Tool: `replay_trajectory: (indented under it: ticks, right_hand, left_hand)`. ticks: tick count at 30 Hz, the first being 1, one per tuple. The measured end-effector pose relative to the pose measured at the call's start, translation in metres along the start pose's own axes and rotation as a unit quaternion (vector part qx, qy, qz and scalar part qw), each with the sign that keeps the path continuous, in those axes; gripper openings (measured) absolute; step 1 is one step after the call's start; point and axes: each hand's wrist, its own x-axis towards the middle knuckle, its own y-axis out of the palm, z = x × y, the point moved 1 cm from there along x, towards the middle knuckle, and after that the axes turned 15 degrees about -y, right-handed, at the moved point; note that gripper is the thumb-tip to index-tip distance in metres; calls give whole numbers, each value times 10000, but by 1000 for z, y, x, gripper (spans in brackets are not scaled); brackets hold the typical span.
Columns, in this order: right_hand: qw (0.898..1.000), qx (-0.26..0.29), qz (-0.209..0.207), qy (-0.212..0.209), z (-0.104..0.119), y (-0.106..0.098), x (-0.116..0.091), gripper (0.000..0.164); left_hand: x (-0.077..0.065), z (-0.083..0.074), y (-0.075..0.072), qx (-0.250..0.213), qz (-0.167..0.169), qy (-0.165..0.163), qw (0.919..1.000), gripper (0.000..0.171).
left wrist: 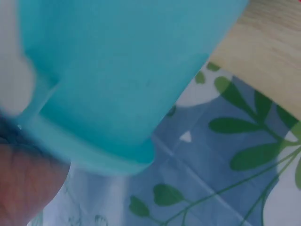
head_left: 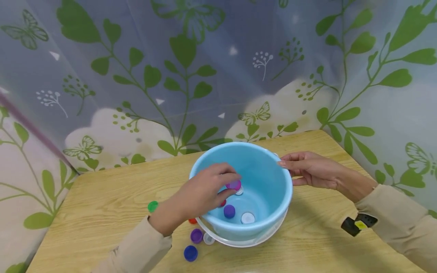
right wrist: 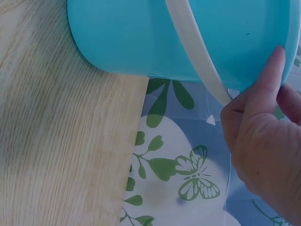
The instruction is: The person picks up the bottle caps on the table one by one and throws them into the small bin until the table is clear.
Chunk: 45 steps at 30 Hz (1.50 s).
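Observation:
A light blue bucket (head_left: 263,170) stands on the wooden table, its white handle (head_left: 239,242) hanging down at the near side. Over its open top, my left hand (head_left: 205,191) pinches a pink-purple bottle cap (head_left: 233,185) between thumb and fingers. Inside lie a purple cap (head_left: 229,211), a white cap (head_left: 247,218) and another pale cap (head_left: 239,190), with a red cap (head_left: 223,203) partly hidden by the left hand. My right hand (head_left: 312,170) grips the bucket's right rim, thumb on top; the right wrist view shows fingers at the rim beside the handle (right wrist: 197,52).
Left of the bucket lie several loose caps: green (head_left: 153,206), purple (head_left: 196,236), blue (head_left: 190,253), clear (head_left: 208,238) and a partly covered red one (head_left: 192,220). A leaf-patterned curtain (head_left: 136,87) closes off the table's back and sides.

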Motion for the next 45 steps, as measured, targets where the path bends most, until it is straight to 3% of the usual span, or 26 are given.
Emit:
replay_trajectory:
  ticks: [11,19,23,29,34,38,41,45]
  right_hand:
    - [9998,92,189,-45,1,1,0,20]
    - [9994,221,254,-115,1,3,1,20]
    - [9996,169,203,-103,1,4,1,19]
    - [9999,106,96,-44,-1,3,0,21]
    - [9998,141,100,-26,-2,3,0,21]
    - [9999,102,107,-37,-2,3,1,21]
    - [10000,39,78,-25,-1,4,1,21]
    - [10000,54,27,3,-1,3,1,20]
  left_hand:
    - [-2,3,11,-401,628,-672,9950,25]
    - [-4,3,10,-247,597,-1009,9928,30]
    - [-6,3,10,-377,203,-1008,9940,25]
    - [-9,4,10,-183,-801,-743,9938,23]
    - [-16,16,0,-279,-1836,-835,9790,22]
    - [-30,39,-15,-539,-2454,-1052,9622,21]
    - [-46,63,-21,-518,-2610,-1313,9550,22]
    - [-73,95,-17,-240,-2330,-1917,9531,22]
